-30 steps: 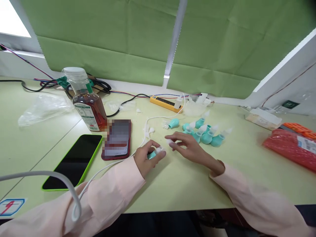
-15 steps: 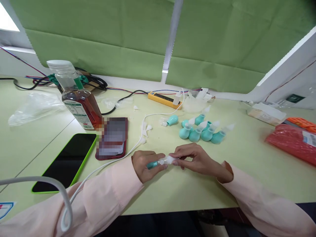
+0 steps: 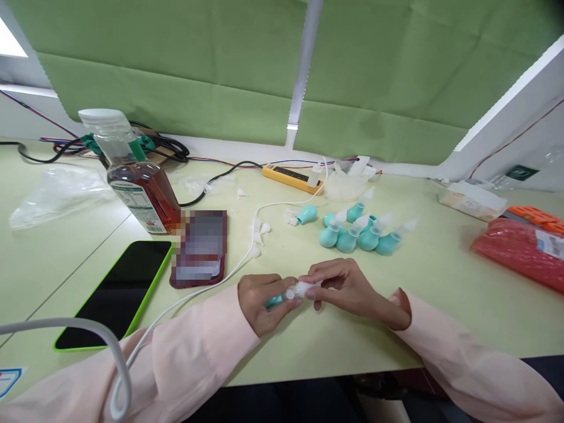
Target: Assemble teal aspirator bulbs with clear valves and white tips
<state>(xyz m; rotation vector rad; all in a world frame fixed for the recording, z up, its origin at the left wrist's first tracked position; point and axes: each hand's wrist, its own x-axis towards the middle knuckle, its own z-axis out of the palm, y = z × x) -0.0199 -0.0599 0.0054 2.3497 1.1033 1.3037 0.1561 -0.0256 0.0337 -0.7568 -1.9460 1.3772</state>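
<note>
My left hand [image 3: 263, 302] is closed around a teal bulb aspirator [image 3: 274, 301], most of it hidden by the fingers. A clear connector [image 3: 290, 292] sticks out of the bulb to the right. My right hand [image 3: 339, 285] pinches a translucent white nozzle tip [image 3: 303, 288], which meets the connector's end. Beyond my hands stand several teal bulbs [image 3: 348, 239] fitted with whitish tips. To their left one teal bulb [image 3: 307, 214] lies on its side with a clear connector at its mouth. Several loose white tips [image 3: 264, 228] lie beside the white cable.
On the left are a green-edged phone [image 3: 118, 294], a red-cased phone [image 3: 200, 249] and a bottle of amber liquid [image 3: 145, 194]. A yellow power strip [image 3: 291, 178] sits at the back, its white cable [image 3: 233, 269] crossing the table. At right lie a red package [image 3: 515, 247] and a tissue box [image 3: 472, 201].
Both hands stay together on the aspirator, with only a slight shift of the fingers. The whole view has moved a little; the other things lie as before.
</note>
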